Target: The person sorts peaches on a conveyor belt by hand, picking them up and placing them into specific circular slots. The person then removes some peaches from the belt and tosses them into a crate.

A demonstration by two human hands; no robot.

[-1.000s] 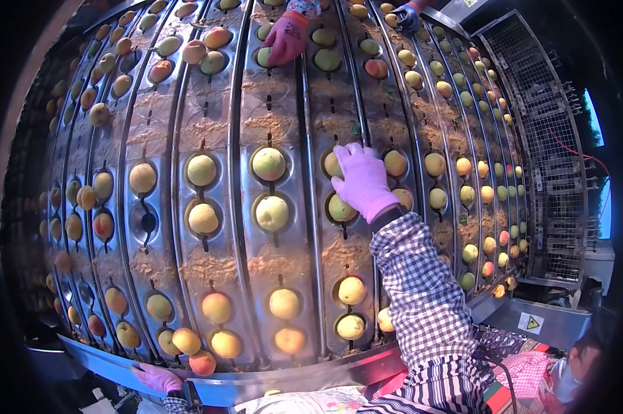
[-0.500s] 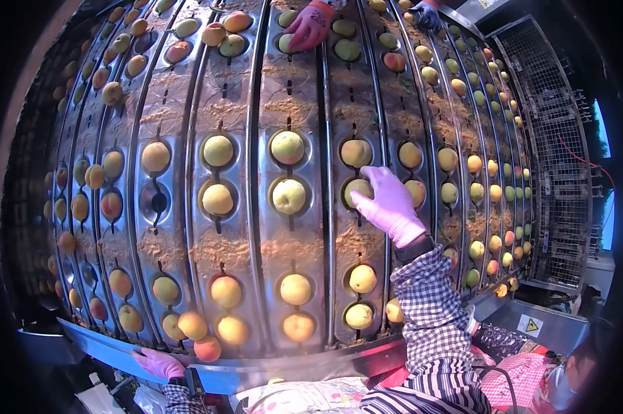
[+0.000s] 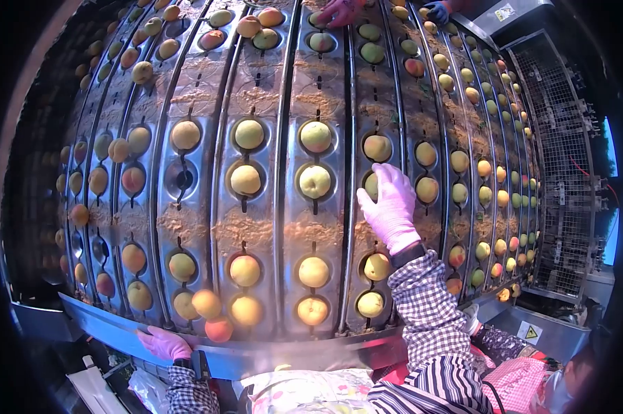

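My right hand, in a pink glove, has its thumb and fingers curled round a yellow-green peach that sits in a metal cup. Most of that peach is hidden under the fingers. Just beyond the fingertips, another peach lies in the cup of the same slat. To the left are two pale peaches, one above and one below. My left hand, gloved in pink too, lies with fingers extended on the blue metal edge at the front, holding nothing.
Metal slats with paired cups hold many peaches. One cup has no fruit. Loose peaches lie between cups near the front. Pulp streaks cross the slats. Co-workers' gloved hands reach in at the far side. A wire-mesh guard stands right.
The slats and fruit have shifted right and slightly up in view. My right hand stays at the same peach, now more upright. A co-worker's pink-gloved hand has moved off one peach.
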